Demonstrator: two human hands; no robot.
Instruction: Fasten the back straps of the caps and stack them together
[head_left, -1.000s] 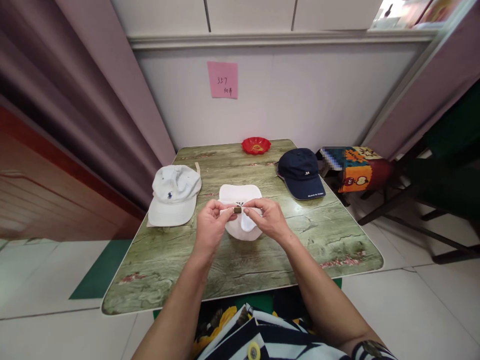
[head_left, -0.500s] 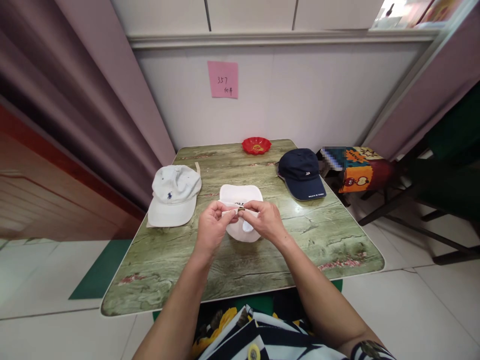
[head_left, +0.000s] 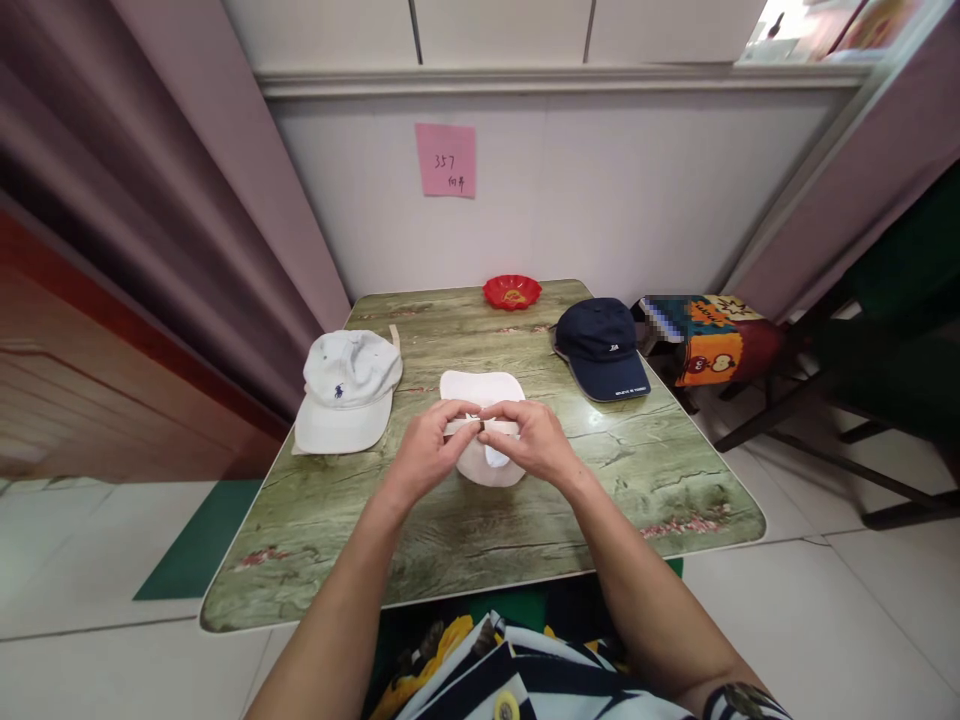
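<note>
A white cap (head_left: 484, 386) lies at the middle of the table, its brim pointing away from me. Across its near part runs a thin white strap with a small dark buckle. My left hand (head_left: 435, 445) pinches the strap on the left of the buckle. On the other side, my right hand (head_left: 534, 437) pinches the strap between thumb and fingers. The fingertips of both hands nearly meet at the buckle and partly cover it.
The green wood-patterned table (head_left: 480, 545) also bears a pale cap (head_left: 349, 385) on the left, a navy cap (head_left: 600, 340) on the right and a red dish (head_left: 512, 292) at the back. A patterned stool (head_left: 724, 345) stands beyond the right edge.
My fingers have shifted on the strap, and my left hand has turned a little, its fingertips now over the strap's left part. The caps at the sides have not moved.
</note>
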